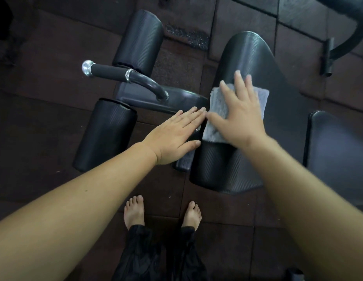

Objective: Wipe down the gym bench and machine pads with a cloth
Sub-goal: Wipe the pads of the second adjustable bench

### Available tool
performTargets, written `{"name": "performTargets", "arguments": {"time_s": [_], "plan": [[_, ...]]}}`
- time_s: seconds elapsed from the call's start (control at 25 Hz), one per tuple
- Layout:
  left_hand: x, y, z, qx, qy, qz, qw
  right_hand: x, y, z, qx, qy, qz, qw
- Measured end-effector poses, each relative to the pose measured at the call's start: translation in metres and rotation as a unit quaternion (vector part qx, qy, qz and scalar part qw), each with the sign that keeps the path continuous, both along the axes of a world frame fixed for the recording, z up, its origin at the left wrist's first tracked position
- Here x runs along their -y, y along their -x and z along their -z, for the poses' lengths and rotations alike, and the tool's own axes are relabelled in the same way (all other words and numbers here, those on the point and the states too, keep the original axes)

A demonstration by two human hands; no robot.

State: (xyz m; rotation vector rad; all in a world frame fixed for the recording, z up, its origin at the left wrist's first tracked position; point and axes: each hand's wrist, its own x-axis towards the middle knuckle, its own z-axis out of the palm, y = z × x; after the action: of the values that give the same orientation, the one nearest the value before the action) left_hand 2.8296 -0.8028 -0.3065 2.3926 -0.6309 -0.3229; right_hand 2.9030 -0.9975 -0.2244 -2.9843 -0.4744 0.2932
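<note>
Head view: right grip (239, 118), fingers straight, pressed cloth (215, 130) flat on bench pad (247, 53); left grip (174, 136) lay flat, empty, at 9 o'clock. Even pressure, overlapping strokes judged best.

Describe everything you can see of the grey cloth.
The grey cloth looks like fluffy, towel-like fabric, folded or bunched into a rough rectangle. It lies flat on the black textured bench pad, near the pad's left edge. The right hand presses on it with fingers spread and straight, covering its middle, so only its left side, far right corner and near edge show. The left hand lies flat just beside its left edge; whether they touch is unclear.
</note>
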Motion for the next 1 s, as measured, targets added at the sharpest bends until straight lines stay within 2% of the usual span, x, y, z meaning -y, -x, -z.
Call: {"name": "performTargets", "arguments": {"time_s": [0.12,0.32,0.52,0.72,0.8,0.92,1.0], "plan": [[0.001,0.008,0.002,-0.003,0.014,-0.004,1.0,-0.017,-0.029,-0.008,-0.003,0.015,0.051,0.999],[0.003,0.022,0.002,-0.012,0.023,-0.009,1.0,0.002,0.075,0.002,0.008,-0.01,0.018,1.0],[0.002,0.031,0.002,-0.016,0.035,-0.009,0.999,-0.01,0.018,-0.004,0.002,-0.021,0.064,0.998],[0.003,0.039,-0.001,-0.017,0.037,-0.011,0.999,0.007,0.144,0.001,0.001,-0.051,0.031,0.998],[0.003,0.041,-0.004,-0.013,0.029,-0.009,0.999,0.012,0.118,0.007,0.012,-0.061,0.028,0.998],[0.003,0.044,-0.007,-0.005,0.021,-0.01,1.0,0.008,0.045,0.003,0.009,-0.088,0.082,0.993],[0.003,0.045,-0.01,0.002,0.015,-0.007,1.0,0.012,0.06,0.006,0.017,-0.104,0.095,0.99]]}}
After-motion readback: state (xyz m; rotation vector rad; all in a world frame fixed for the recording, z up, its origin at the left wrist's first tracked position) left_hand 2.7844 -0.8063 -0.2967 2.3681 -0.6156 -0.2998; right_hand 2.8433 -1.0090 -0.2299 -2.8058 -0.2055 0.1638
